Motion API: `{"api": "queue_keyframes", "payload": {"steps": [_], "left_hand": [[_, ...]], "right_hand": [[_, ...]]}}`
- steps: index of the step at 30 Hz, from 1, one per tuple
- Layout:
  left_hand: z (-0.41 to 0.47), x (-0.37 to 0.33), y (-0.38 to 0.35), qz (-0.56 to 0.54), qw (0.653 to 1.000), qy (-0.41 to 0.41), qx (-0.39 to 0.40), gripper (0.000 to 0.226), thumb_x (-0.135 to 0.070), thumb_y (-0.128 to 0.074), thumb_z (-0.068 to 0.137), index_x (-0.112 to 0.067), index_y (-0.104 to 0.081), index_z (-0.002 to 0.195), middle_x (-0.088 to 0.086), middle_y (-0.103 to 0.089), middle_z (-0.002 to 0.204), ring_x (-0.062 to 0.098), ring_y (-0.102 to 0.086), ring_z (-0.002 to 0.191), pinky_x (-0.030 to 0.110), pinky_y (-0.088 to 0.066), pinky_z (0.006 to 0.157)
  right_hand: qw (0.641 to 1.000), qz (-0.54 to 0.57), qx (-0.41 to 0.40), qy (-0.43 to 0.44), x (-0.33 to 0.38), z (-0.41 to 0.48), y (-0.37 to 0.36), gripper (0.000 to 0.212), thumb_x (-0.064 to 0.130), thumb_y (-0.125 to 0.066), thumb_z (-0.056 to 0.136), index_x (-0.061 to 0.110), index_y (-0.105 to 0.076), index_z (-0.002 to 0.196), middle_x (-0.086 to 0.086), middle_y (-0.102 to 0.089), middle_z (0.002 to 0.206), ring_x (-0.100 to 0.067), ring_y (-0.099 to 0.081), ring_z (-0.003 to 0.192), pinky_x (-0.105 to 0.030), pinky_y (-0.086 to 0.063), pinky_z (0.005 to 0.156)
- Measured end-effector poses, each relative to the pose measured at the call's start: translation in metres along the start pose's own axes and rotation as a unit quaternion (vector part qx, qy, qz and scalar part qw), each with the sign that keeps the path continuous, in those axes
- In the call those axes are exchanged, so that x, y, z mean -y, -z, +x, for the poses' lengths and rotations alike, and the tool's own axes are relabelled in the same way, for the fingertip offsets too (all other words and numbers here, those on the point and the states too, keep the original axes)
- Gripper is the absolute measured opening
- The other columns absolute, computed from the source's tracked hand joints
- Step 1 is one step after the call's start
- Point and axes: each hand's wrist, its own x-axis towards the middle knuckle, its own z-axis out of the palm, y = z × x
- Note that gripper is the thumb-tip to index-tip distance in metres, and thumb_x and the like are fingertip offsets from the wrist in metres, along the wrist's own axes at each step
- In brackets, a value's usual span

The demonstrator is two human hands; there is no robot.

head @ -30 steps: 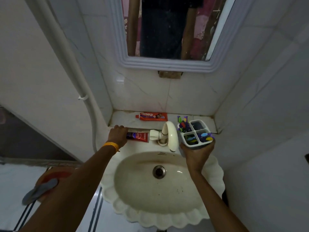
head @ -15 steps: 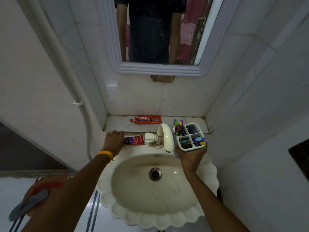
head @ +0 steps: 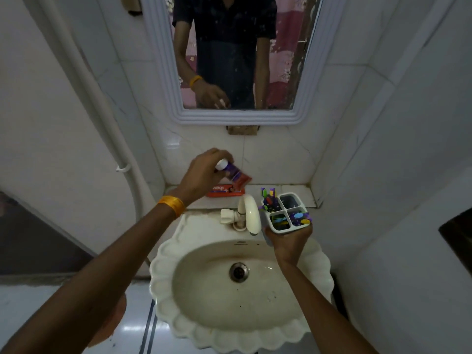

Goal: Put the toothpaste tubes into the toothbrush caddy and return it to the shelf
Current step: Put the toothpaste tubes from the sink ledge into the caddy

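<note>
My left hand point(head: 204, 172) holds a small purple and red toothpaste tube point(head: 235, 173) by its white cap end, lifted above the shelf, tail pointing down to the right. A second, orange-red toothpaste tube point(head: 224, 191) lies flat on the tiled shelf point(head: 296, 192), partly hidden behind my hand. My right hand point(head: 288, 241) grips from below a white four-compartment toothbrush caddy point(head: 284, 213), held over the right rim of the sink. Coloured toothbrushes fill three compartments; the far right one looks dark and empty.
A cream tap point(head: 246, 213) stands between my hands at the back of the scalloped sink point(head: 240, 284). A mirror point(head: 235, 54) hangs above, tiled walls close in on both sides, and a white pipe point(head: 102, 111) runs down the left wall.
My left hand has lifted the purple and red tube off the sink's back ledge and carried it up and right. The caddy stays in my right hand, barely moved.
</note>
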Motion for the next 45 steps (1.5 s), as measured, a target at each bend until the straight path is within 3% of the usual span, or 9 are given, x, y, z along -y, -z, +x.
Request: {"api": "queue_keyframes", "payload": {"steps": [9, 13, 17, 21, 24, 30, 38, 42, 45], "left_hand": [[0.057, -0.076, -0.054, -0.045, 0.981, -0.154, 0.111, 0.024, 0.001, -0.068, 0.082, -0.01, -0.067, 0.104, 0.007, -0.065, 0.113, 0.024, -0.063, 0.101, 0.036, -0.054, 0.084], [0.07, -0.082, -0.081, -0.013, 0.969, -0.159, 0.187, 0.026, 0.003, -0.065, 0.083, -0.013, -0.066, 0.103, 0.006, -0.063, 0.116, 0.025, -0.061, 0.104, 0.041, -0.054, 0.086], [0.074, -0.077, -0.101, 0.015, 0.962, -0.145, 0.231, 0.029, 0.003, -0.065, 0.082, -0.013, -0.067, 0.106, 0.008, -0.064, 0.117, 0.027, -0.061, 0.105, 0.039, -0.051, 0.084], [0.072, -0.078, -0.126, 0.025, 0.956, -0.127, 0.264, 0.027, 0.004, -0.058, 0.083, -0.011, -0.068, 0.104, 0.011, -0.066, 0.113, 0.03, -0.061, 0.102, 0.031, -0.044, 0.078], [0.069, -0.079, -0.145, 0.034, 0.952, -0.109, 0.285, 0.029, 0.004, -0.055, 0.084, -0.009, -0.068, 0.106, 0.012, -0.067, 0.116, 0.03, -0.06, 0.107, 0.032, -0.043, 0.081], [0.074, -0.077, -0.148, 0.049, 0.948, -0.096, 0.298, 0.026, 0.003, -0.06, 0.084, -0.01, -0.067, 0.106, 0.014, -0.068, 0.114, 0.031, -0.06, 0.106, 0.034, -0.044, 0.081], [0.074, -0.093, -0.16, 0.087, 0.934, -0.097, 0.332, 0.026, 0.0, -0.057, 0.086, -0.005, -0.063, 0.11, 0.023, -0.068, 0.108, 0.039, -0.063, 0.1, 0.037, -0.045, 0.076], [0.074, -0.086, -0.161, 0.053, 0.951, -0.079, 0.294, 0.041, -0.019, -0.066, 0.089, -0.011, -0.058, 0.128, 0.017, -0.065, 0.123, 0.034, -0.058, 0.115, 0.038, -0.047, 0.092], [0.077, -0.072, -0.143, -0.006, 0.978, -0.038, 0.207, 0.043, -0.036, -0.064, 0.092, -0.011, -0.059, 0.127, 0.013, -0.066, 0.127, 0.03, -0.059, 0.116, 0.038, -0.047, 0.097]], "right_hand": [[1.0, 0.005, 0.001, 0.009, -0.008, 0.003, -0.001, 0.123, 0.017, -0.107, 0.047, 0.003, -0.035, 0.146, -0.015, -0.054, 0.144, -0.028, -0.061, 0.132, -0.051, -0.057, 0.106], [1.0, 0.014, 0.005, 0.011, -0.008, 0.002, -0.001, 0.125, 0.038, -0.102, 0.047, 0.006, -0.034, 0.146, -0.013, -0.052, 0.144, -0.028, -0.058, 0.134, -0.05, -0.055, 0.109], [1.0, 0.018, 0.006, -0.005, -0.011, 0.001, 0.0, 0.125, 0.037, -0.1, 0.044, 0.009, -0.033, 0.146, -0.011, -0.05, 0.143, -0.029, -0.058, 0.132, -0.052, -0.055, 0.108], [1.0, 0.015, 0.014, 0.0, -0.014, 0.001, 0.001, 0.121, 0.02, -0.104, 0.045, 0.013, -0.034, 0.144, -0.009, -0.05, 0.142, -0.027, -0.059, 0.132, -0.041, -0.056, 0.108], [1.0, 0.014, 0.013, -0.002, -0.015, 0.002, 0.002, 0.122, 0.028, -0.103, 0.044, 0.01, -0.035, 0.145, -0.008, -0.052, 0.141, -0.026, -0.06, 0.132, -0.05, -0.056, 0.107], [1.0, 0.003, 0.009, 0.004, -0.013, 0.001, 0.003, 0.124, 0.036, -0.1, 0.044, 0.007, -0.034, 0.146, -0.009, -0.051, 0.141, -0.028, -0.059, 0.132, -0.054, -0.056, 0.104], [1.0, -0.022, 0.02, -0.003, -0.008, 0.0, 0.004, 0.127, 0.012, -0.106, 0.044, 0.01, -0.033, 0.149, -0.001, -0.047, 0.142, -0.021, -0.055, 0.131, -0.041, -0.054, 0.11], [1.0, -0.011, 0.028, -0.005, -0.008, 0.002, 0.006, 0.126, 0.015, -0.106, 0.044, 0.009, -0.033, 0.148, -0.003, -0.048, 0.143, -0.021, -0.056, 0.131, -0.04, -0.054, 0.109], [1.0, -0.006, 0.026, -0.003, -0.01, 0.003, 0.006, 0.126, 0.025, -0.104, 0.042, 0.008, -0.034, 0.145, -0.01, -0.052, 0.141, -0.026, -0.061, 0.129, -0.044, -0.057, 0.106]]}}
